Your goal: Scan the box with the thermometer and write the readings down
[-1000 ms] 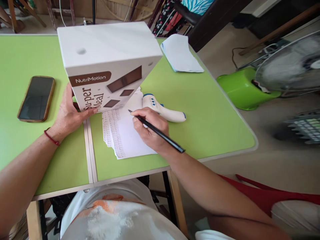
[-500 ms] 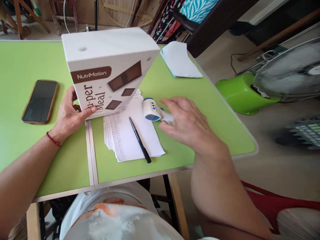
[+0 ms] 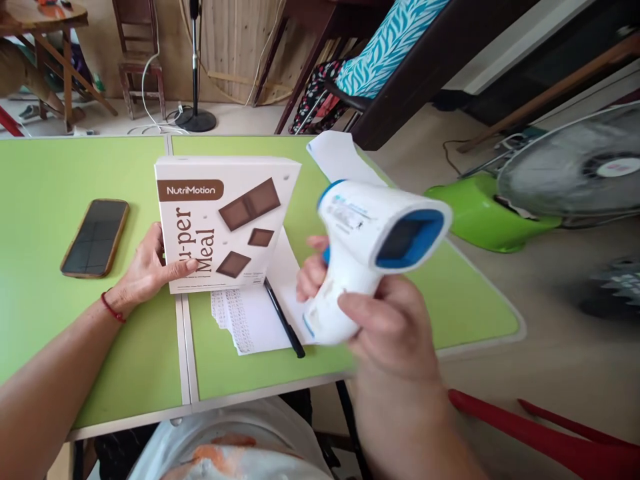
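My right hand [image 3: 385,327] grips the handle of a white and blue thermometer gun [image 3: 375,240], raised above the table with its screen end turned toward me. My left hand [image 3: 145,273] rests against the lower left of an upright white NutriMotion Super Meal box [image 3: 225,223], fingers on its front. Under and beside the box lies a sheet of printed paper [image 3: 250,320] with a black pen [image 3: 285,320] across it.
A phone [image 3: 95,238] lies face up on the green table [image 3: 50,200] at the left. More white paper [image 3: 340,157] sits near the far right edge. A green fan [image 3: 525,193] stands on the floor to the right. Chairs and furniture stand behind.
My right hand put the pen down on the paper, took the thermometer gun from the table and lifted it toward me. The view tilted up; the left hand stayed on the box.
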`<state>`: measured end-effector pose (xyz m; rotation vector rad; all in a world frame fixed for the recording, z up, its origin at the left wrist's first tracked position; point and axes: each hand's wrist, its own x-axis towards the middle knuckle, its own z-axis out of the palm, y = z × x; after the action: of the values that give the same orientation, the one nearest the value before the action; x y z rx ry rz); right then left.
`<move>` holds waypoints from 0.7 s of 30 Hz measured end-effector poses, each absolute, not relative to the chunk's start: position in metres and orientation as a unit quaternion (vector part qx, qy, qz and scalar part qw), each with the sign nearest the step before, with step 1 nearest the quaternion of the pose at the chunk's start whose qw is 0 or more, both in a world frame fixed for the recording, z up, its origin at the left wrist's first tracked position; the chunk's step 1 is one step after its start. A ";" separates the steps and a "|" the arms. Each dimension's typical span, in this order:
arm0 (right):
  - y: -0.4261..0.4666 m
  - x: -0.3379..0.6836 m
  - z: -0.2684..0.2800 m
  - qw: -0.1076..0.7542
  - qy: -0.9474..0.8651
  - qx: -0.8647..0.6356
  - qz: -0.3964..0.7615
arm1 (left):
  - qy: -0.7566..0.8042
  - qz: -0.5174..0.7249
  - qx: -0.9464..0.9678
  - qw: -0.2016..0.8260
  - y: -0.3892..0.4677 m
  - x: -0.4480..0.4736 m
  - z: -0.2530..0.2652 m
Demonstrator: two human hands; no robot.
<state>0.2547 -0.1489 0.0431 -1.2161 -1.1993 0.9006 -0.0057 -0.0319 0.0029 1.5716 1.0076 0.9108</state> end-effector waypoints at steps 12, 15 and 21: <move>-0.143 0.195 0.029 0.590 -0.399 -0.370 0.596 | 0.354 0.397 0.683 0.501 -0.032 -0.001 0.006; -0.141 0.195 0.024 0.584 -0.409 -0.375 0.592 | 0.351 0.392 0.686 0.502 -0.032 -0.001 0.007; -0.139 0.193 0.023 0.582 -0.411 -0.409 0.570 | 0.326 0.402 0.690 0.506 -0.031 0.000 0.009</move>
<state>0.1930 -0.1391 0.0232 -0.9564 -0.9603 1.3319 0.0001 -0.0314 0.0087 1.6634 0.7865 0.9704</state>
